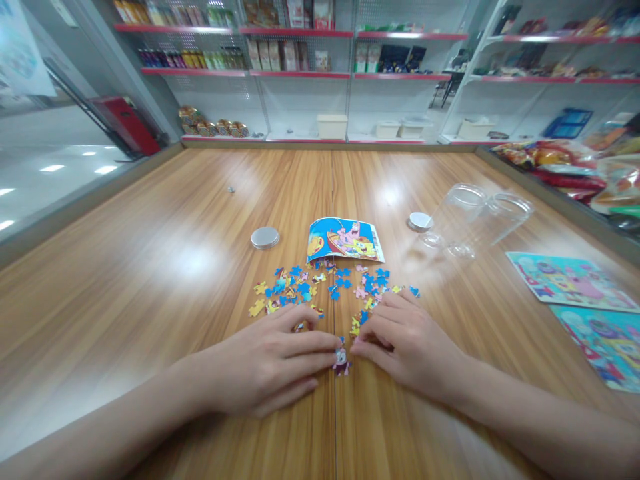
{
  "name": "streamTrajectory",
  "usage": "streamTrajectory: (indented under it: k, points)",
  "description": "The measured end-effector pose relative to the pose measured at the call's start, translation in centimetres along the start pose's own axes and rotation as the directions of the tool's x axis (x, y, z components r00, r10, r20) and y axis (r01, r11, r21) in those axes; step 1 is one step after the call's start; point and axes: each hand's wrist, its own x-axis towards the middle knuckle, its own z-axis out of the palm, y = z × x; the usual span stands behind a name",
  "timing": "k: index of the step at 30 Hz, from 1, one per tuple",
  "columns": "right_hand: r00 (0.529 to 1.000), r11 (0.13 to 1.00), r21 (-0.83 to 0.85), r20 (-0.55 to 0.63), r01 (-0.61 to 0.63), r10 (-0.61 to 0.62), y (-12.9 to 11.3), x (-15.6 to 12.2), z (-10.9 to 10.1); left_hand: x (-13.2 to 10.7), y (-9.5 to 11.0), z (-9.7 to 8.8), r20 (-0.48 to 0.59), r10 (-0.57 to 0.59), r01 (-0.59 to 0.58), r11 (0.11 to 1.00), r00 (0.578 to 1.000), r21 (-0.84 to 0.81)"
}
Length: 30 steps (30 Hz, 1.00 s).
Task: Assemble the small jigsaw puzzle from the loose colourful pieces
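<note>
Several small jigsaw pieces (305, 290), mostly blue, yellow and pink, lie scattered on the wooden table (175, 267). Behind them stands a curled cartoon reference picture (345, 240). My left hand (273, 363) lies palm down, fingers stretched out to the right, their tips touching a small pink joined bit of puzzle (342, 363). My right hand (407, 343) rests opposite, fingers bent and pointing left, fingertips at the same pink piece. Both hands press on it from either side.
Two round metal lids (265, 237) (419, 221) lie on the table. Two clear plastic jars (475, 220) lie on their sides at the right. Two cartoon puzzle boards (570, 280) sit near the right edge. Snack bags (570, 167) and shop shelves (300, 73) stand behind.
</note>
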Motion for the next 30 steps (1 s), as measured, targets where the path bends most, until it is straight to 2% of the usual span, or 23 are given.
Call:
streamTrajectory:
  k: [6, 10, 20, 26, 30]
  points:
    - [0.990, 0.995, -0.010, -0.096, 0.104, -0.105, -0.14, -0.17, -0.40, 0.10, 0.00, -0.17, -0.009, 0.017, -0.017, 1.000, 1.000, -0.001]
    - [0.984, 0.984, 0.021, -0.038, 0.176, -0.175, -0.42, -0.17, -0.47, 0.06, 0.05, -0.15, -0.005, 0.026, -0.026, 1.000, 1.000, -0.004]
    - [0.988, 0.989, 0.000, 0.005, 0.151, -0.151, -0.24, -0.25, -0.42, -0.17, -0.16, -0.04, 0.020, 0.046, -0.045, 0.999, 0.999, -0.019]
    - [0.989, 0.989, -0.012, 0.015, 0.148, -0.148, -0.29, -0.22, -0.25, -0.40, -0.40, 0.01, -0.037, 0.049, -0.047, 0.998, 0.998, 0.047]
    - [0.994, 0.994, -0.055, -0.044, 0.096, -0.098, -0.32, -0.28, -0.35, -0.61, -0.71, 0.18, -0.124, -0.028, 0.045, 0.990, 0.992, 0.131]
